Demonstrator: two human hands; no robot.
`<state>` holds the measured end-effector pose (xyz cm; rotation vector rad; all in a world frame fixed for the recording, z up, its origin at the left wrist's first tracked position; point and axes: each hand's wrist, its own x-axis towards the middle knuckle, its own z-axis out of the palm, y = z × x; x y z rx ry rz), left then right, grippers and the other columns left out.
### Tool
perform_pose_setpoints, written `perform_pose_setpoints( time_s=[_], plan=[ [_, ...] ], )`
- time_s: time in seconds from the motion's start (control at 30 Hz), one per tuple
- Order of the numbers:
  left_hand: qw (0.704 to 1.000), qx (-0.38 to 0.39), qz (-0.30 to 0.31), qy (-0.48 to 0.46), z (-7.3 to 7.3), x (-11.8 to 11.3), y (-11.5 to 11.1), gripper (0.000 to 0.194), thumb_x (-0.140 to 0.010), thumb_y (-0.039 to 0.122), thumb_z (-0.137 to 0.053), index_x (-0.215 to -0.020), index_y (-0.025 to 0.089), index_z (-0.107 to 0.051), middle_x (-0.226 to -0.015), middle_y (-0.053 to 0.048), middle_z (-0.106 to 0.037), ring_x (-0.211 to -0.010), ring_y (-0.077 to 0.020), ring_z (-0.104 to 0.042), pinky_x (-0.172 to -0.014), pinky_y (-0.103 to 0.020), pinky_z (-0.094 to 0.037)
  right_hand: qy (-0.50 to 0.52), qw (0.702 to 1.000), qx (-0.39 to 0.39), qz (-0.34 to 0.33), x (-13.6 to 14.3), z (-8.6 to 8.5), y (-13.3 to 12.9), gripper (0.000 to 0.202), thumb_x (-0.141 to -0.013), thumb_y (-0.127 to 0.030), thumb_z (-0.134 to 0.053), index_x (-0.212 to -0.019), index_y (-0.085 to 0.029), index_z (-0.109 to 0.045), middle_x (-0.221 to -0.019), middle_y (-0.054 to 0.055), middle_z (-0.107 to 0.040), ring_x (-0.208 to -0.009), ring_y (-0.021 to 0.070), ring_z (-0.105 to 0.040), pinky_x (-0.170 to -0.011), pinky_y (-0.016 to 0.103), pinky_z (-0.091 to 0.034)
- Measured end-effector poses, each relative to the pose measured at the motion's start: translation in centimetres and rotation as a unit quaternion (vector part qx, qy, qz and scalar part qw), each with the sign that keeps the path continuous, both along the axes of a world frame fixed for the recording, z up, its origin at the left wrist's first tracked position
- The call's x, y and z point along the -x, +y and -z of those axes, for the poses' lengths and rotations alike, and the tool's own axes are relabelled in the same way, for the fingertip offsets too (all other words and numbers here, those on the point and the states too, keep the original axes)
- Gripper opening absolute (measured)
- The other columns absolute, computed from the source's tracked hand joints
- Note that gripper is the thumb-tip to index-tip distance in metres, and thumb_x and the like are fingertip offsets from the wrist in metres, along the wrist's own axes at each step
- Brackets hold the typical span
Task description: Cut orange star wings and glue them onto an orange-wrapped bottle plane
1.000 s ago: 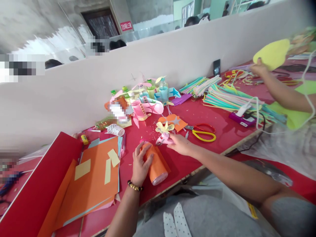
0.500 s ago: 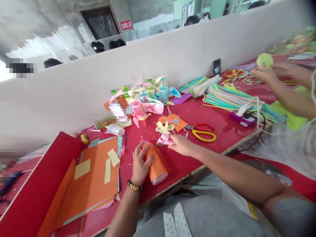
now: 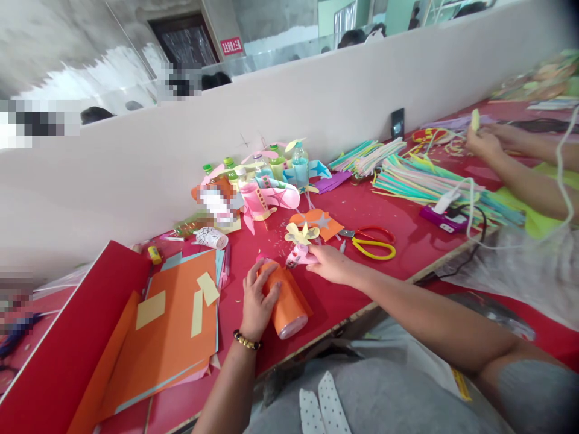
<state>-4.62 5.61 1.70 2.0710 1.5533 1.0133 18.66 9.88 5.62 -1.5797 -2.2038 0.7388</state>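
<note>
My left hand (image 3: 260, 295), with a beaded bracelet at the wrist, curves its fingers over a bottle (image 3: 286, 301) wrapped in orange paper. The bottle lies on its side on the red table, its clear base toward me. My right hand (image 3: 332, 263) pinches a small pink object (image 3: 298, 255) with a printed pattern beside the bottle; its exact kind is unclear. Just beyond it are a pale yellow paper flower (image 3: 302, 233) and orange cut paper with a grey star (image 3: 320, 223). Scissors (image 3: 371, 242) with red and yellow handles lie right of my right hand.
Orange paper sheets (image 3: 174, 331) with yellow strips lie at left by a red box (image 3: 85, 325). Decorated bottles (image 3: 256, 202) stand near the wall. Pipe cleaners (image 3: 420, 181) and a purple power strip (image 3: 443, 220) are at right. Another person's hands (image 3: 486, 144) work at far right.
My hands, the bottle and the pink object stay almost still. At far right, the other person's hands have turned the yellow round piece edge-on.
</note>
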Motion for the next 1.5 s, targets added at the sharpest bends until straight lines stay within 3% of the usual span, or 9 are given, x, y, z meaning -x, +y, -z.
perform_pose_setpoints(
  time_s=[0.57, 0.83, 1.07, 1.3, 1.5],
  plan=[
    [1.0, -0.003, -0.004, 0.001, 0.3, 0.1, 0.1, 0.033, -0.089, 0.032, -0.054, -0.121, 0.027, -0.061, -0.141, -0.008, -0.044, -0.13, -0.0268, -0.042, -0.111, -0.05, -0.031, 0.038, 0.999, 0.024, -0.028, -1.4, -0.6, -2.5, 0.034, -0.079, -0.015, -0.059, -0.112, -0.016, -0.062, -0.097, 0.009, -0.072, -0.086, 0.0218, -0.066, -0.069, 0.024, -0.04],
    [1.0, -0.003, -0.003, -0.001, 0.0, 0.0, 0.0, 0.032, -0.09, 0.034, -0.053, -0.12, 0.027, -0.062, -0.14, -0.008, -0.045, -0.131, -0.0266, -0.041, -0.112, -0.049, -0.03, 0.013, 0.999, 0.035, -0.031, -1.9, -1.1, -3.5, 0.024, -0.079, -0.019, -0.06, -0.102, -0.014, -0.063, -0.093, 0.011, -0.072, -0.083, 0.0222, -0.066, -0.066, 0.024, -0.039],
    [1.0, 0.007, -0.001, 0.003, 0.0, 0.0, 0.1, 0.033, -0.089, 0.033, -0.054, -0.121, 0.027, -0.061, -0.139, -0.008, -0.045, -0.132, -0.0263, -0.04, -0.112, -0.049, -0.029, 0.03, 0.998, 0.043, -0.037, -2.5, -1.1, -4.5, 0.032, -0.079, -0.018, -0.06, -0.111, -0.017, -0.061, -0.101, 0.01, -0.072, -0.091, 0.0233, -0.066, -0.072, 0.025, -0.04],
    [1.0, 0.007, -0.005, 0.011, -0.1, -0.1, 0.0, 0.034, -0.088, 0.031, -0.055, -0.121, 0.028, -0.061, -0.14, -0.007, -0.045, -0.132, -0.0264, -0.04, -0.113, -0.048, -0.028, 0.011, 0.998, 0.048, -0.043, -3.2, -1.0, -5.6, 0.03, -0.08, -0.022, -0.058, -0.109, -0.018, -0.062, -0.096, 0.008, -0.072, -0.087, 0.0225, -0.066, -0.069, 0.025, -0.038],
    [1.0, 0.006, -0.011, 0.006, -0.1, -0.2, 0.0, 0.033, -0.089, 0.032, -0.055, -0.12, 0.027, -0.062, -0.14, -0.007, -0.045, -0.131, -0.0264, -0.04, -0.112, -0.048, -0.029, 0.015, 0.996, 0.062, -0.057, -3.8, -1.9, -6.7, 0.029, -0.081, -0.019, -0.057, -0.109, -0.018, -0.064, -0.096, 0.009, -0.072, -0.087, 0.0225, -0.066, -0.07, 0.025, -0.039]
  ],
)
